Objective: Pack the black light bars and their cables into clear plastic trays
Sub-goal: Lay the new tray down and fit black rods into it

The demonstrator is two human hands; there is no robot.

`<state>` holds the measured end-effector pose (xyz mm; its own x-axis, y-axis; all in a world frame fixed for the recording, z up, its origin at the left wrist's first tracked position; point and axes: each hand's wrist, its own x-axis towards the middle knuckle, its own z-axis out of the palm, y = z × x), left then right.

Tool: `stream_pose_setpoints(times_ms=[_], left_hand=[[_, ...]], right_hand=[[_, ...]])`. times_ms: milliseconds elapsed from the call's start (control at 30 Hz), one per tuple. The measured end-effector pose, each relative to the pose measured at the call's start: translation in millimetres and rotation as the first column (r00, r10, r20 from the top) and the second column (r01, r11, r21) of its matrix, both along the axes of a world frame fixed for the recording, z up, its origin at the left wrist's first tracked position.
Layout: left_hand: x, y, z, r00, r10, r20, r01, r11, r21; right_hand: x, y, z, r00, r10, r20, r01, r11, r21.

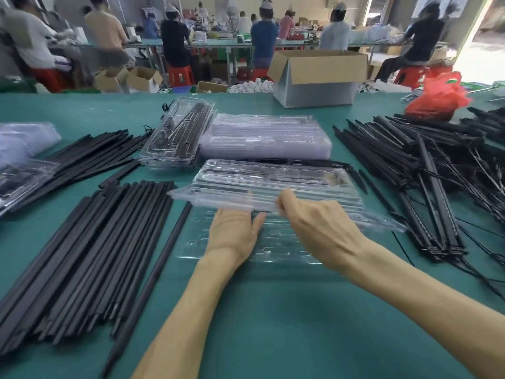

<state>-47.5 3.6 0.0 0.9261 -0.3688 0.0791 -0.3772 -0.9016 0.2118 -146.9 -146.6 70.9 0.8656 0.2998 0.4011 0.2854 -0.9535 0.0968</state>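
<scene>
Right hand [319, 222] pinched the near long edge of a clear plastic tray [246, 187], thumb and curled fingers clamped on the rim, so that the tray hung tilted, its near edge up off the table. Left hand [232, 231] lay flat, palm down, thumb out, on a second clear tray [191, 242] that sat flat on the green mat [273, 324]; its fingers reached beneath the raised tray and gripped nothing. I could not tell whether the two trays were joined.

No writing came through that I could read; a sheet on the far wall was only a blur.

Room at the edges was tight. A single black bar [153, 274] lay just beside the flat tray's left edge, and a bundle of black light bars [95, 242] ran alongside it. On my right a tangled heap of light bars with cables [426, 173] came close to the raised tray's right corner. Behind it stood a stack of empty clear trays [267, 135], with packed trays [177, 132] to its left. Bare mat lay open between the forearms toward the near edge, and in a strip before a cardboard box [317, 75] and a red plastic bag [437, 97].

Bagged trays [21, 149] overlapped more bars at far left. Beyond the table, people [175, 42] sat at long benches with their backs to me, on red stools [180, 75], cartons on the floor around them.
</scene>
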Motion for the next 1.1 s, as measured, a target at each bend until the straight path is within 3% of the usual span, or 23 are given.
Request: stream_pose_setpoints(times_ms=[367,633,900,1100], left_hand=[[5,2,-6,0.998,-0.047,0.044,0.044,0.997,0.067],[1,2,-13,0.995,-0.052,0.086,0.048,0.998,0.045],[-2,3,-19,0.995,-0.081,0.061,0.076,0.994,0.074],[-2,2,-22,0.993,-0.073,0.097,0.070,0.997,0.037]], right_hand=[[15,-27,47,0.952,-0.120,0.281,0.081,0.986,0.147],[7,-39,42,0.938,-0.157,0.310,0.111,0.981,0.159],[47,-35,61,0.794,-0.092,0.601,-0.030,0.981,0.190],[131,-40,52,0.826,-0.089,0.557,-0.008,0.985,0.170]])
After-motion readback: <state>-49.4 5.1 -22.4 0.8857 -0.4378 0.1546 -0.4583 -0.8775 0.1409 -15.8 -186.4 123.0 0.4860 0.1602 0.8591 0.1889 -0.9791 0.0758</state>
